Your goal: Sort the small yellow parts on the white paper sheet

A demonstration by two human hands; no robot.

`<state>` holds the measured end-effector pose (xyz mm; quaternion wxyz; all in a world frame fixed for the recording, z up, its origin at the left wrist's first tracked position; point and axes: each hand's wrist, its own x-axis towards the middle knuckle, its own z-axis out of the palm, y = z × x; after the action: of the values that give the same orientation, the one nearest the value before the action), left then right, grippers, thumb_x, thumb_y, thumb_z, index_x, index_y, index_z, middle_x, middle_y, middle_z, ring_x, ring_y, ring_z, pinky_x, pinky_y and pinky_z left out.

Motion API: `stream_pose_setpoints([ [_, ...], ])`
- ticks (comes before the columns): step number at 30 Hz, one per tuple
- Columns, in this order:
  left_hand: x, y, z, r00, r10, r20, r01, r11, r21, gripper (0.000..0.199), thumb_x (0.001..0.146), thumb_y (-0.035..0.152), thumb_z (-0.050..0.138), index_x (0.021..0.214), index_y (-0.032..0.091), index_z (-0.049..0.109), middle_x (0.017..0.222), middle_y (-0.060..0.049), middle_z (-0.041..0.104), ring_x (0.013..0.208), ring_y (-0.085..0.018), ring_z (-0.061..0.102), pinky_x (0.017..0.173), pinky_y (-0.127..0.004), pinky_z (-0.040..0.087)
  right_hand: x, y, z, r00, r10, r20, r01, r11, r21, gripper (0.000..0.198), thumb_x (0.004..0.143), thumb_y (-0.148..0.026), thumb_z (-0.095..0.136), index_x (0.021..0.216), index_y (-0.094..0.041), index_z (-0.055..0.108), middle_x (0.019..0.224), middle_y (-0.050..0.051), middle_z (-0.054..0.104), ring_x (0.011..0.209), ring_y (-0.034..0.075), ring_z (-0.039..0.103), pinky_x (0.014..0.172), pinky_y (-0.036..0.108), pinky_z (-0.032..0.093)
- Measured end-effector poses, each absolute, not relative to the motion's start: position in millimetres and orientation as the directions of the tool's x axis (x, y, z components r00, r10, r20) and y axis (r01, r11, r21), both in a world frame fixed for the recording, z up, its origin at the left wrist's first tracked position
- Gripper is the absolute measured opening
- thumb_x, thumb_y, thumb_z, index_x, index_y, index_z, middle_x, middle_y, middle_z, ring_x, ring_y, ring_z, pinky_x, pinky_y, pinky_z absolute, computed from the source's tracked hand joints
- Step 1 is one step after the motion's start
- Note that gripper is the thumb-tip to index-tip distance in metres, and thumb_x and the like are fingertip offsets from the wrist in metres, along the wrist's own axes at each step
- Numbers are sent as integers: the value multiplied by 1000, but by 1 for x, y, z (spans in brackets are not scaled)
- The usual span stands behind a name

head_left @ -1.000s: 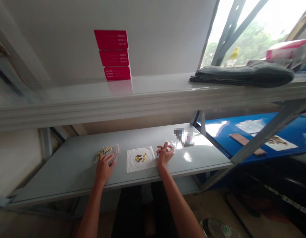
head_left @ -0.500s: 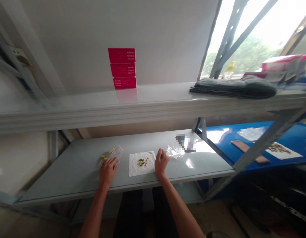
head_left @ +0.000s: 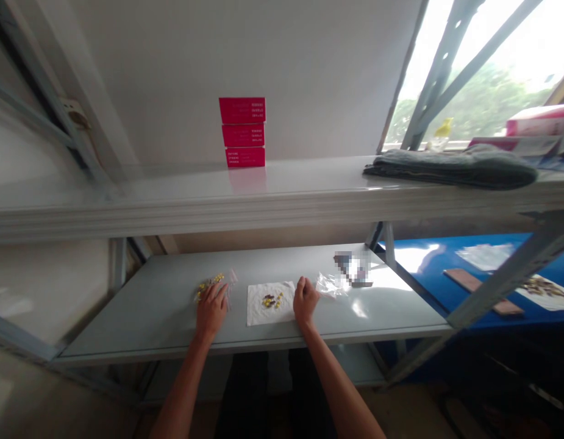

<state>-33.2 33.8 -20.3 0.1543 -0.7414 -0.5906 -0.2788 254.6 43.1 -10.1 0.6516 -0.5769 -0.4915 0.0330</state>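
Since a second ago, our right hand (head_left: 306, 300) has left the wrapper (head_left: 330, 285) and curled into a fist at the cloth's (head_left: 258, 316) edge; what it hides, we cannot tell. Our left hand (head_left: 211, 308) covers part of the bag (head_left: 232, 282), perhaps steadying it (we cannot judge its grip). Cloth likely keeps the loose pieces (head_left: 269, 302) together on the surface (head_left: 158, 299). Above, the shelf (head_left: 309, 174) bearing boxes (head_left: 243, 133) could block upward reach.

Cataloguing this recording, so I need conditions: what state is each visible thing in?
Plastic bag: lying, partly covered
White cloth: spread flat
Small pieces: loose on it
Clear plastic: crumpled
Left hand: fingers extended over bag
Right hand: curled, fist-like
Red boxes: stacked
Gray fabric: folded
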Motion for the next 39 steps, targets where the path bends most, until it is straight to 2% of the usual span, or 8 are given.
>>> stream_pose_setpoints([
  [3, -34, 39, -25, 170, 774, 610, 950, -294, 108, 39, 89, 19, 48, 123, 21, 68, 138, -12, 61, 131, -30, 52, 109, -50, 42, 254, 43, -9, 500, 625, 599, 527, 330, -784, 45, 102, -39, 36, 61, -21, 33, 51, -8, 28, 49, 10, 26, 55, 28, 20],
  [14, -30, 26, -16, 150, 732, 665, 934, -326, 148, 33, 88, 15, 49, 112, 20, 71, 116, -12, 72, 112, -30, 61, 102, -48, 46, 255, 39, -6, 458, 645, 612, 550, 336, -765, 46, 100, -41, 35, 58, -22, 35, 49, -8, 29, 47, 10, 26, 54, 27, 21],
  [18, -29, 14, -9, 113, 625, 773, 914, -371, 166, 24, 94, 22, 49, 103, 20, 72, 104, -10, 75, 103, -27, 65, 99, -45, 49, 232, 28, 6, 200, 746, 636, 529, 464, -711, 47, 99, -41, 41, 57, -21, 43, 47, -5, 39, 46, 10, 34, 53, 25, 26],
  [21, -27, 8, -8, 110, 566, 817, 902, -401, 157, 23, 96, 21, 48, 101, 20, 70, 101, -9, 75, 99, -24, 68, 97, -42, 50, 195, 20, 23, -82, 835, 545, 371, 533, -761, 45, 99, -41, 43, 62, -19, 56, 55, 1, 58, 51, 11, 49, 55, 23, 33],
  [25, -24, 3, -9, 140, 521, 842, 891, -437, 122, 22, 96, 16, 46, 99, 20, 67, 97, -9, 73, 96, -22, 69, 91, -37, 53, 152, 19, 35, -188, 929, 318, 162, 349, -923, 38, 94, -48, 53, 78, -17, 66, 63, 3, 70, 41, 10, 51, 46, 20, 35],
  [30, -22, -1, -8, 216, 536, 816, 866, -491, 93, 22, 96, 14, 45, 96, 21, 66, 95, -9, 71, 95, -21, 69, 86, -34, 55, 141, 24, 17, -227, 952, 204, 151, 241, -959, 37, 87, -46, 61, 67, -16, 63, 55, 2, 66, 35, 9, 49, 40, 19, 33],
  [34, -20, -3, -6, 200, 565, 800, 859, -494, 135, 23, 95, 16, 45, 98, 24, 66, 97, -8, 71, 96, -22, 69, 86, -36, 55, 147, 23, -4, -78, 973, 215, 220, 227, -949, 32, 84, -45, 65, 68, -17, 59, 52, 1, 63, 39, 11, 54, 43, 19, 36],
  [39, -19, -2, -9, 190, 542, 819, 857, -498, 131, 22, 95, 17, 45, 97, 23, 65, 94, -8, 71, 91, -21, 70, 80, -32, 55, 144, 18, -7, -138, 948, 288, 80, 300, -951, 36, 88, -53, 60, 86, -17, 64, 65, 2, 68, 39, 10, 51, 41, 20, 36],
])
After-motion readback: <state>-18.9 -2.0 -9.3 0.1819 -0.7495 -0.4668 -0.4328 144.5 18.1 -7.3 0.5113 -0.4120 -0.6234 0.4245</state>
